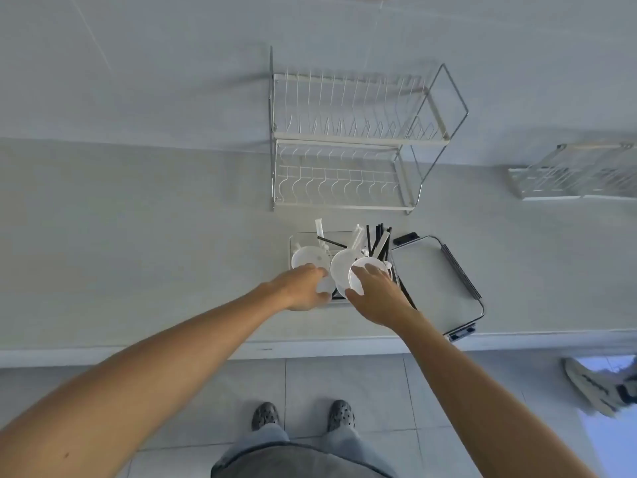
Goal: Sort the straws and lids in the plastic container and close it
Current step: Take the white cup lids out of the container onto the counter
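On the pale grey bench [155, 243] stands a clear rectangular plastic container [293, 243] holding round white plastic lids [306, 258] and black and white straws [374, 240]; the left hand [303, 287] grips a translucent lid at the container's near edge; the right hand [375, 291] pinches a white lid over it; the container's grey flat cover [434, 281] lies just right of the container; a white two-tier wire rack [344, 139] stands behind the container
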